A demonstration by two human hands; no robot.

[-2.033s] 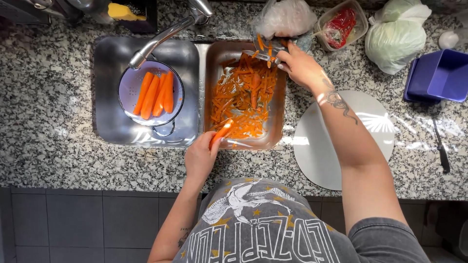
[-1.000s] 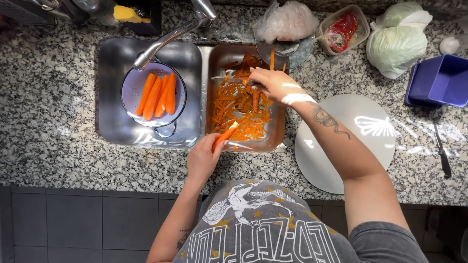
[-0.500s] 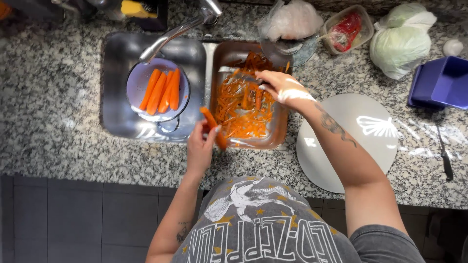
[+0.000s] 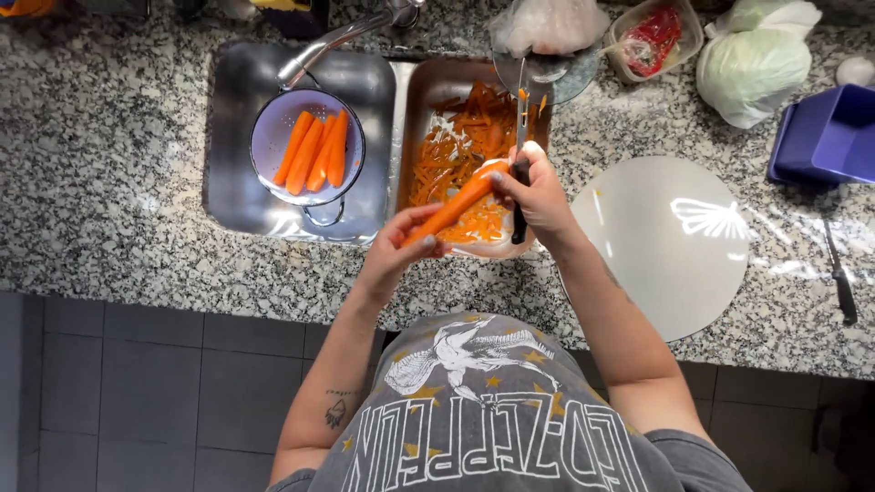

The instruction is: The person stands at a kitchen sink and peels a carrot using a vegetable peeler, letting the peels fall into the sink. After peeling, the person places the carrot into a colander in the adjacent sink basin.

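Note:
My left hand grips the lower end of an orange carrot that slants up to the right over the right sink basin. My right hand pinches the carrot's upper end and also holds a dark-handled peeler, whose blade points away from me. Orange carrot peelings cover the bottom of that basin. In the left basin a round strainer holds three peeled carrots.
A round white board lies on the granite counter to the right, with a knife beyond it. At the back stand a bagged cabbage, a blue container, a tub with red contents and a tap.
My left hand lifted the carrot from the basin's near edge up over the peelings. My right hand came back from the far end of the basin and took the carrot's upper end.

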